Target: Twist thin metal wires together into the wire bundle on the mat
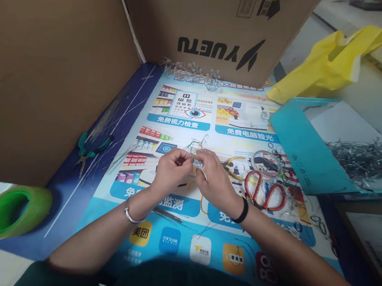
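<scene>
Over the middle of a printed poster (168,216), both my hands meet at a small tangle of thin wire (197,146). My left hand (173,169) has its fingers pinched together on the wire. Against the same piece, my right hand (213,176) has its thumb and fingers bent and closed. The fingertips partly hide where the wire is gripped. Just right of my right hand lie red-handled scissors (264,192), yellow-handled pliers (235,167) and a clear round coil or dish (267,163).
Cardboard walls (206,19) stand at the back and left. Teal-handled pliers (89,149) and loose wires (106,118) lie left, above a green-cored tape roll (13,214). At right are a blue box (305,147) with wire clippings (370,158) and a yellow bag (325,66).
</scene>
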Available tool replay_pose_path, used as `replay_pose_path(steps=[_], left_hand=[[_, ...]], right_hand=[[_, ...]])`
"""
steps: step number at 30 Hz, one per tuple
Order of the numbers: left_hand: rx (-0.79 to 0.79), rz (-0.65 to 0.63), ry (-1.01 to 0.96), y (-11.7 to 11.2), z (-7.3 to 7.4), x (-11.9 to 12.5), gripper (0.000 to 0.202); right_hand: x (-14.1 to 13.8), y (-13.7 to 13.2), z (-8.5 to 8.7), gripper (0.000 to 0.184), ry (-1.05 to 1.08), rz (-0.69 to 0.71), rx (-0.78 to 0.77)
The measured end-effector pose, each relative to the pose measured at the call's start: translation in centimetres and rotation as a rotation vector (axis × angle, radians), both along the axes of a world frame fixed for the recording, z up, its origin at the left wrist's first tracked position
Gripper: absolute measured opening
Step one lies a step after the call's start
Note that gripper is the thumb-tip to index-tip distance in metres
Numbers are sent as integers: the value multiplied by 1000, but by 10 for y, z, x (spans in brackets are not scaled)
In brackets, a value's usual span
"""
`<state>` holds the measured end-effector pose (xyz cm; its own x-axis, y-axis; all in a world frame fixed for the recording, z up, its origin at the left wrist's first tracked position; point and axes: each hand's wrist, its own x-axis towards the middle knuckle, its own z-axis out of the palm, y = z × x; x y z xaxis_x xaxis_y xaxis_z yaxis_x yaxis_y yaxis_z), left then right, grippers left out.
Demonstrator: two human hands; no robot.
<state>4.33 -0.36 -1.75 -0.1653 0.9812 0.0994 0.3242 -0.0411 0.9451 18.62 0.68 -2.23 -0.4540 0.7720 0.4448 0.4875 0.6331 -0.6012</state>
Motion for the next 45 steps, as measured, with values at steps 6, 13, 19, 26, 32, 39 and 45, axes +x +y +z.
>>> replay_pose_path(steps=[6,13,19,26,32,39,45], left_hand=[[-41,46,-57,1,-1,-6,12],[-87,40,-235,-1,-1,-17,13],[-107,53,-358,-5,7,-25,13],[-123,46,-371,-7,8,-27,12],[-121,11,-320,-8,5,-28,11],[-121,-21,-105,-7,5,-33,18],[-143,-35,65,-10,8,-31,16]], right_hand=[[25,-7,19,31,14,-13,70],[38,-43,27,13,-546,-22,-53],[25,-72,9,9,-826,-48,10],[14,-73,-3,17,-956,-64,127],[20,-64,-10,14,-870,-88,116],[26,-59,-22,16,-783,-105,108],[37,-50,-8,24,-684,-43,73]])
